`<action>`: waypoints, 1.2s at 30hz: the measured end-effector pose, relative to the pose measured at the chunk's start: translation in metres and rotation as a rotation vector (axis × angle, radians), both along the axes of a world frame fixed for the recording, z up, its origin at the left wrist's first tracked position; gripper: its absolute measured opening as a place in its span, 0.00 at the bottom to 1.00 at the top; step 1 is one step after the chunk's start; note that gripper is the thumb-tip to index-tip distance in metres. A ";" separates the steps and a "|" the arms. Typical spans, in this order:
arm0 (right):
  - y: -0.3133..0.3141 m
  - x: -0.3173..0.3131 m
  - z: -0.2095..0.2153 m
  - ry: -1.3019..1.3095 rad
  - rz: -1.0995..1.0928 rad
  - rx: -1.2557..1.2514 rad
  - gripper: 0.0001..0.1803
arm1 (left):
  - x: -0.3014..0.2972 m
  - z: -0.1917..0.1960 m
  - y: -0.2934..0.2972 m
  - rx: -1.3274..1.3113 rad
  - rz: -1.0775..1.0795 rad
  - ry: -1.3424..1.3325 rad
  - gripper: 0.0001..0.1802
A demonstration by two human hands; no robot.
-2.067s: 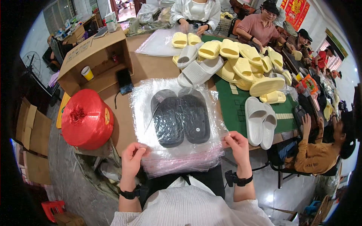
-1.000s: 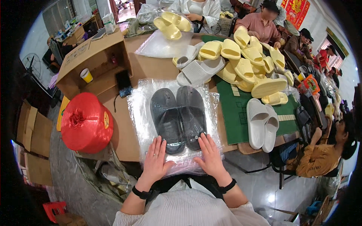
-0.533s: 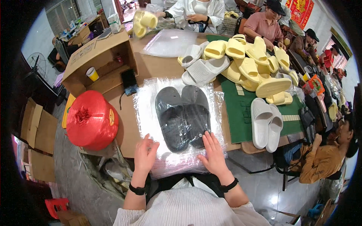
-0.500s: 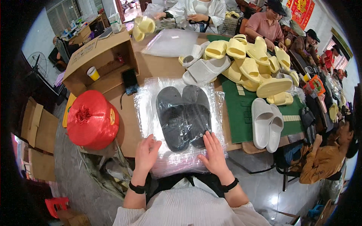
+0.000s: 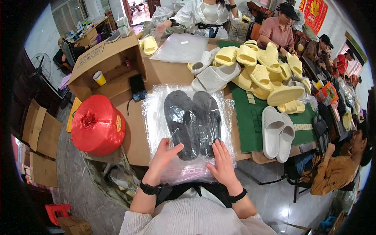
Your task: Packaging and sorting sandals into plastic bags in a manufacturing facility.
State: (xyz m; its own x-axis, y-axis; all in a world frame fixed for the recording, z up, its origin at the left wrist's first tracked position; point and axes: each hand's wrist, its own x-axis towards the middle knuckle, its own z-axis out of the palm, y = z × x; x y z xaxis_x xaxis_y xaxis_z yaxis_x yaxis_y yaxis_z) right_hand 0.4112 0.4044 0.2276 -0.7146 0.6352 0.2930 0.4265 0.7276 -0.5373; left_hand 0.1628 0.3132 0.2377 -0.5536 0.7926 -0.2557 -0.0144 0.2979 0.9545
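Both hands (image 5: 162, 158) (image 5: 223, 162) flat, fingers spread, on bagged black slippers (image 5: 192, 121), toes pointing away.

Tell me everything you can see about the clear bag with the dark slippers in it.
The clear plastic bag is thin, glossy and wrinkled, lying flat on the brown table at its near edge. Inside lie two dark grey slippers side by side, soles up, toes pointing away. The bag's near end hangs slightly over the table edge. The left hand and the right hand press flat on that end, fingers reaching the slipper heels.
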 end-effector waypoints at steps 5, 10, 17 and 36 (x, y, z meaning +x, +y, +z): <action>0.000 0.003 0.003 0.025 0.003 -0.027 0.41 | 0.025 0.021 0.006 0.172 -0.036 -0.370 0.34; 0.000 0.018 -0.004 0.371 -0.042 -0.149 0.38 | 0.030 0.015 0.000 0.313 0.006 -0.547 0.29; -0.005 0.021 0.028 0.723 -0.346 -0.498 0.38 | 0.035 0.030 -0.021 0.443 -0.215 -0.648 0.36; -0.059 -0.030 0.032 -0.007 0.430 -0.347 0.17 | -0.023 0.007 -0.257 0.031 0.037 -0.279 0.41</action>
State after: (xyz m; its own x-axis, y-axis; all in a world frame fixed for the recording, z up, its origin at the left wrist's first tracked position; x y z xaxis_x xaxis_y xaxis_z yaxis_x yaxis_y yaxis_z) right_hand 0.3810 0.3459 0.2599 -0.9322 0.3440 0.1129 0.1340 0.6175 -0.7751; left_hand 0.1393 0.0562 0.2451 -0.4941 0.7826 -0.3787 -0.2886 0.2632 0.9206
